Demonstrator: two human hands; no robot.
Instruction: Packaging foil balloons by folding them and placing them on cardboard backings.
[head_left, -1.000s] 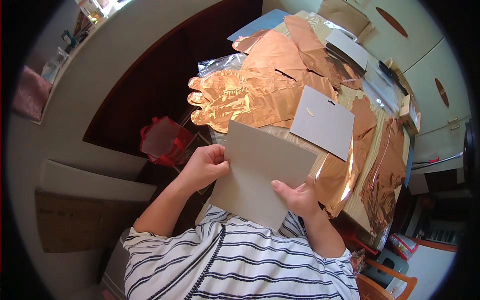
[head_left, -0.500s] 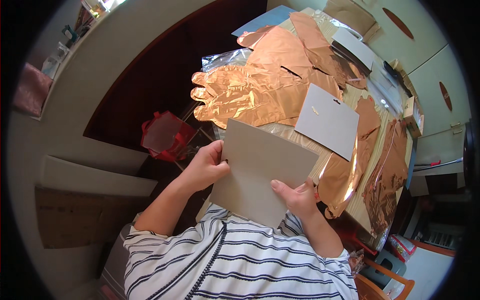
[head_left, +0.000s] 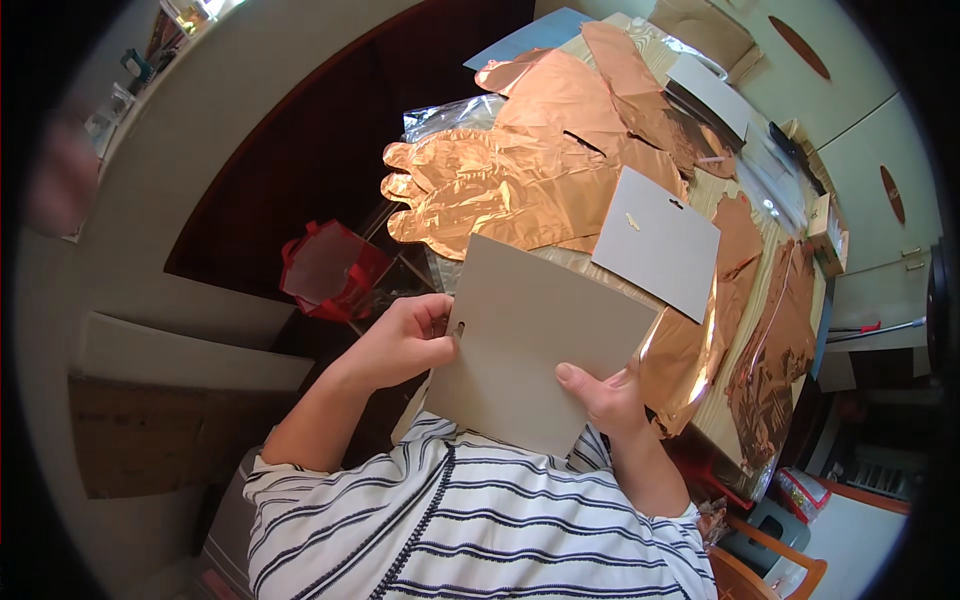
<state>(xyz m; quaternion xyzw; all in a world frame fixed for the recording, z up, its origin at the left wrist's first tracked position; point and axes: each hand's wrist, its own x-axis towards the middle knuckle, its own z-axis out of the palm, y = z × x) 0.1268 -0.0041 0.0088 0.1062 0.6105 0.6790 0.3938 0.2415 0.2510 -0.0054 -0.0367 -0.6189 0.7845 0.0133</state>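
In front of my chest I hold a plain grey cardboard sheet [head_left: 535,345], tilted, with a small slot by its left edge. My left hand [head_left: 405,342] is closed at that edge beside the slot, its thumb on the near face. My right hand [head_left: 608,392] grips the right side, thumb flat on top and fingers hidden behind. Beyond the sheet lies a second pale card [head_left: 660,242] with a slot and a small yellowish mark. It rests partly on a large flat copper-coloured foil balloon [head_left: 545,160].
More crumpled copper foil pieces [head_left: 775,360] lie along the right of the wooden table [head_left: 722,408]. Clear plastic bags [head_left: 770,190] and a small box [head_left: 826,235] sit by the cabinets. A red bag [head_left: 335,265] stands left of the table. A blurred pinkish shape [head_left: 62,175] shows at far left.
The cardboard sheet and my right hand have shifted slightly right. My left thumb has moved off the slot, which now shows more fully. The pinkish shape at far left has become blurred.
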